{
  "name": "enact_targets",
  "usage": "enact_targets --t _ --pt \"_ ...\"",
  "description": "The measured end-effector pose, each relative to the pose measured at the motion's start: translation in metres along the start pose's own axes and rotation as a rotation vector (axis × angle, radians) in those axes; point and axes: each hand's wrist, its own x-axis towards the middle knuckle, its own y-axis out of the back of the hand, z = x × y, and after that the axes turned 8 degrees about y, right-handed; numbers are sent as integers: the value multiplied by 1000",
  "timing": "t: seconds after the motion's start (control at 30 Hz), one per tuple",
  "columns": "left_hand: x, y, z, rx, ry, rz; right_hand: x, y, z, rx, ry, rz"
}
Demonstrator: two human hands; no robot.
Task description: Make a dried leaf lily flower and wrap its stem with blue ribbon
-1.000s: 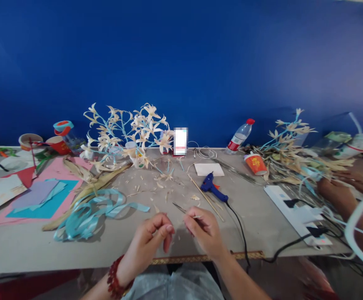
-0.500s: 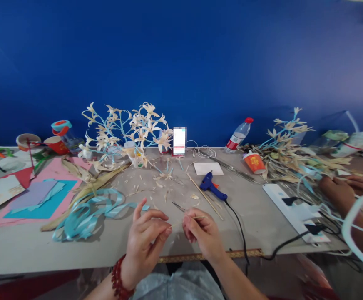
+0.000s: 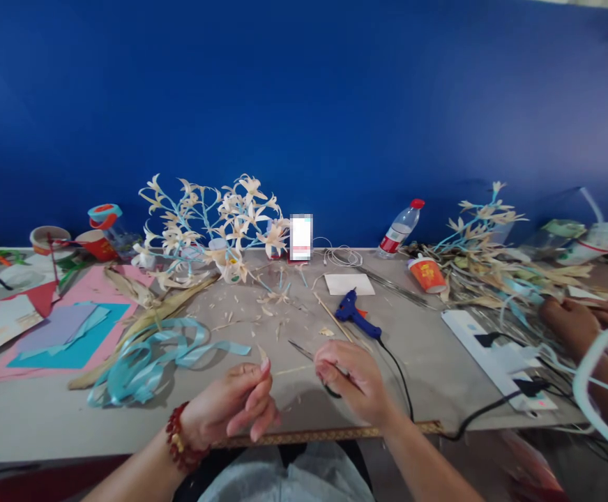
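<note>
My left hand (image 3: 233,408) hovers over the near table edge, its fingers closed in a pinch on a small pale straw piece (image 3: 263,358). My right hand (image 3: 353,382) is closed around one end of a thin straw strip (image 3: 291,369) that points left toward the left hand. Small scissors (image 3: 300,347) lie under the right hand, with their blades sticking out to the left and a dark handle loop below the fingers. Whether the right hand grips the scissors I cannot tell.
A blue glue gun (image 3: 357,318) with a black cord, a wooden stick (image 3: 334,320), light blue ribbon (image 3: 147,354), coloured paper (image 3: 61,331), a straw flower branch (image 3: 215,226), a bottle (image 3: 401,226), a red cup (image 3: 427,273) and a power strip (image 3: 492,352) crowd the table (image 3: 47,418). Another person's hands (image 3: 570,324) work at right.
My left hand dropped, turned palm-in and now pinches a straw piece. The right hand moved slightly right and lower over the scissors, with the strip now stretched out to its left.
</note>
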Motion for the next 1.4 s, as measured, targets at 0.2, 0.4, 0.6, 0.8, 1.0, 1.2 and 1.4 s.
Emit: enact_targets --t 0.2,0.4,0.6,0.8,1.0,1.2,1.4 --pt "13 22 30 662 -203 352 30 20 4 -459 -31 -48" --pt "37 32 46 1427 -705 543 60 1 0 -657 136 -198" --pt "40 47 46 1546 -933 637 54 -25 31 -428 -101 -188" --pt "37 48 46 1544 -1013 666 48 -28 48 -137 -248 -167" --pt "50 61 31 1204 -745 661 45 -31 52 -129 -219 -163" --pt "42 62 36 1445 -870 798 45 -31 56 -137 -295 -57" --pt "34 55 41 1631 -1032 746 46 -32 54 13 -380 -74"
